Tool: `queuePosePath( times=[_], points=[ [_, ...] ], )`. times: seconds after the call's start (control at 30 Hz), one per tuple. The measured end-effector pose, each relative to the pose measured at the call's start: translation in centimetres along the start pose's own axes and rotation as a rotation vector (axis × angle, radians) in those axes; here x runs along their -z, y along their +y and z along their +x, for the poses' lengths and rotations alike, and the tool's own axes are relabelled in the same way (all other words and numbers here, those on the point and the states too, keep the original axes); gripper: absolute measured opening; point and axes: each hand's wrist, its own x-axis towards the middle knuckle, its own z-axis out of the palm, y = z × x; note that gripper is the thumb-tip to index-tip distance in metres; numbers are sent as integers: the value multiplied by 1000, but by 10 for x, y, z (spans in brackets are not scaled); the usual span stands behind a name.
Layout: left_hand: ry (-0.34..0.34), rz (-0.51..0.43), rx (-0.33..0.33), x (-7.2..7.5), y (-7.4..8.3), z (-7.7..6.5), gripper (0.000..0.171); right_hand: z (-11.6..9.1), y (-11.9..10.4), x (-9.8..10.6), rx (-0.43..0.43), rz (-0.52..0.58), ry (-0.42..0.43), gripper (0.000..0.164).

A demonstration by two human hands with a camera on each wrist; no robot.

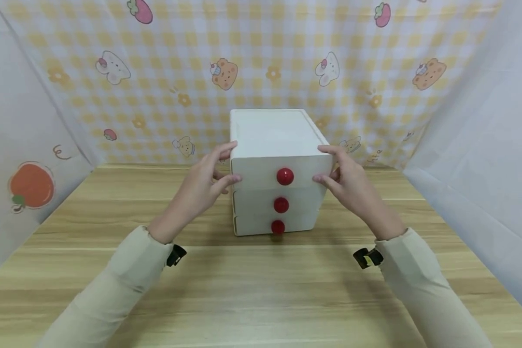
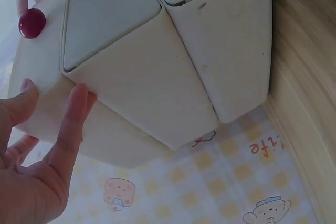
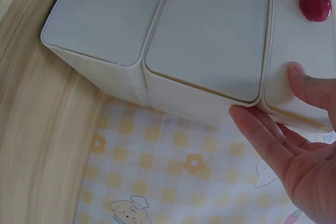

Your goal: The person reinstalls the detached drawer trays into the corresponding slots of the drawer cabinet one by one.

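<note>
A white three-drawer box [image 1: 278, 133] with round red knobs stands mid-table, its front facing me. My left hand [image 1: 204, 179] grips its upper left front corner, thumb on the top drawer's front and fingers along the side. Opposite, my right hand [image 1: 349, 179] holds the upper right corner the same way, one finger at the top edge. In the left wrist view, the left fingertips [image 2: 79, 95] press the side wall near the seam between upper tiers. The right wrist view shows the right thumb [image 3: 310, 85] on the top drawer [image 3: 286, 40] below its knob. All drawers look closed.
The box is on a wood-grain table [image 1: 261, 295]. Behind it hangs a yellow checked curtain [image 1: 261, 43] with cartoon animals. White cloth walls [image 1: 482, 111] flank the table on both sides. Dark wrist straps [image 1: 369, 258] show at the light sleeves [image 1: 126, 270].
</note>
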Motion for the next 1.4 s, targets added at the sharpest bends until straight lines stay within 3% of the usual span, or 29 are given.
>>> queuePosePath(
  times=[0.37,0.7,1.4],
  points=[
    [-75,-141,78,6,-17,16,63,5,-4,-5,-17,-7,0,59],
    [-81,-204,130,8,-24,25,63,11,-2,-7,2,-19,-1,58],
    [-90,-152,197,0,-28,39,63,25,8,-9,-67,20,-32,59]
  ],
)
